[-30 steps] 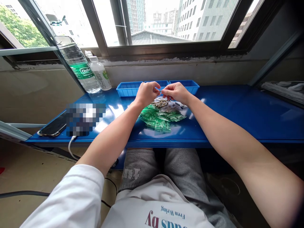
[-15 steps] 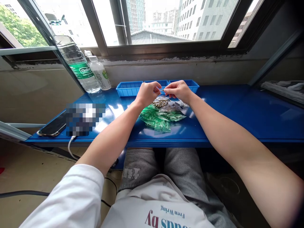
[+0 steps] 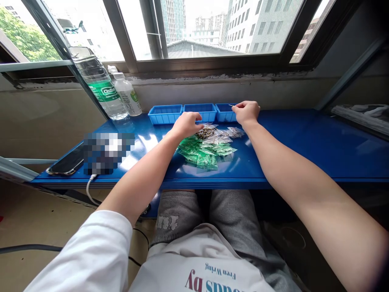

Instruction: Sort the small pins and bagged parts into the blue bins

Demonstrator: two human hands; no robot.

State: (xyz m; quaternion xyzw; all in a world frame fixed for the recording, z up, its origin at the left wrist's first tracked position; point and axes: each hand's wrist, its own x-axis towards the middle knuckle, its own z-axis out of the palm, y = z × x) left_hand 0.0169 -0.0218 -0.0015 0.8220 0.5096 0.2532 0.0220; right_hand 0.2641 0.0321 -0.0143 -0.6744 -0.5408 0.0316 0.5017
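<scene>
My right hand (image 3: 248, 112) is at the right blue bin (image 3: 223, 117), fingers pinched on a small thin screw (image 3: 231, 106) that points left over the bin. My left hand (image 3: 187, 123) hovers in front of the middle blue bin (image 3: 199, 108), thumb and fingers apart, with nothing visible in it. Just beside its fingertips lies a heap of dark brassy screws (image 3: 206, 132). Green plastic bags (image 3: 202, 152) spread in front of the heap, and small clear bags (image 3: 223, 136) lie to its right. What the small bags contain is too small to make out.
A third blue bin (image 3: 165, 117) stands at the left of the row. Behind it to the left are a large water bottle (image 3: 106, 91) and a smaller bottle (image 3: 129, 97). A phone (image 3: 68, 162) lies on the blue table (image 3: 298, 150), beside a blurred patch and a white cable (image 3: 88, 188).
My hands have moved apart. The right one went right to the right bin with the screw; the left one came slightly down towards the heap, and its fingers have opened.
</scene>
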